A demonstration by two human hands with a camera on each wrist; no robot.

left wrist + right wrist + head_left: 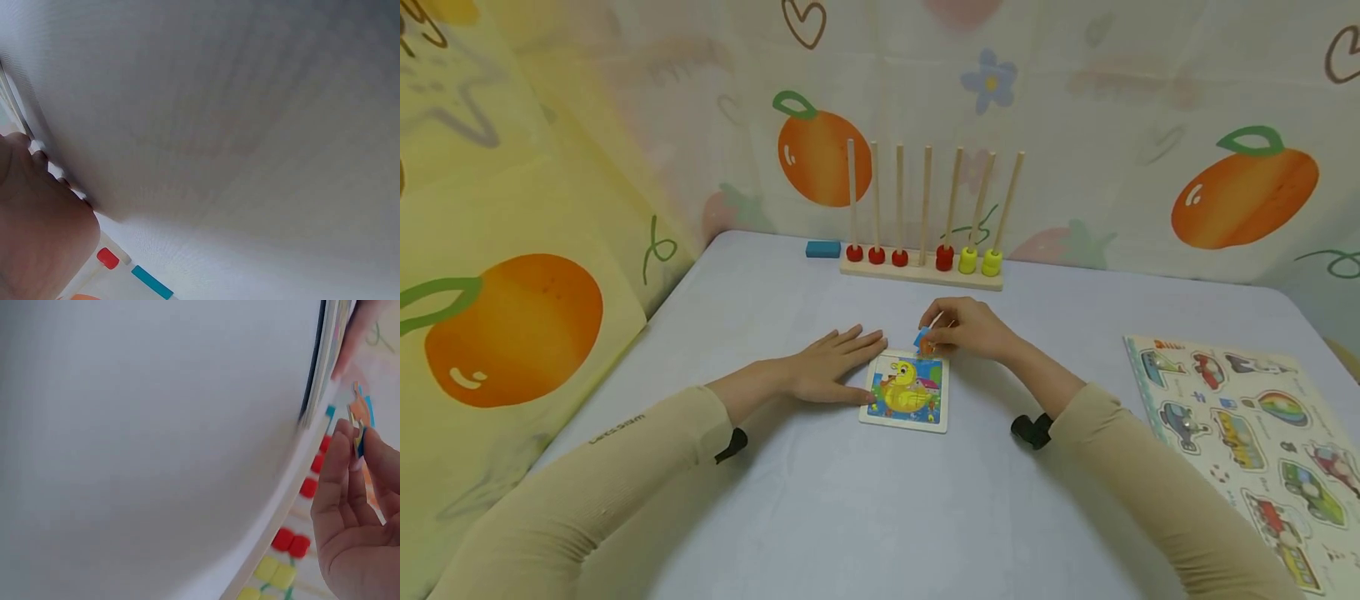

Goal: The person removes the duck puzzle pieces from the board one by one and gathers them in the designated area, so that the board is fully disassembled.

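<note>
Left hand (829,367) flat, fingers straight and spread, thumb on the duck puzzle's (904,393) left side, probably steadying it. Puzzle lies mid-tabletop (850,508), between left and right edges, handy for both hands. Right hand (976,327) pinches a puzzle piece (922,338) at puzzle's far side; fingertip hold seems to leave its outline free. Bead rack (917,272) near far edge, likely out of the way.

You wear beige sleeves (1150,487), their cuffs (718,421) ending well behind your bare fingers (857,343). Small dark lettering (617,428) marks the left sleeve (647,450), farther from the fingers than its cuff; a black fitting (1032,431) sits beside each cuff.
</note>
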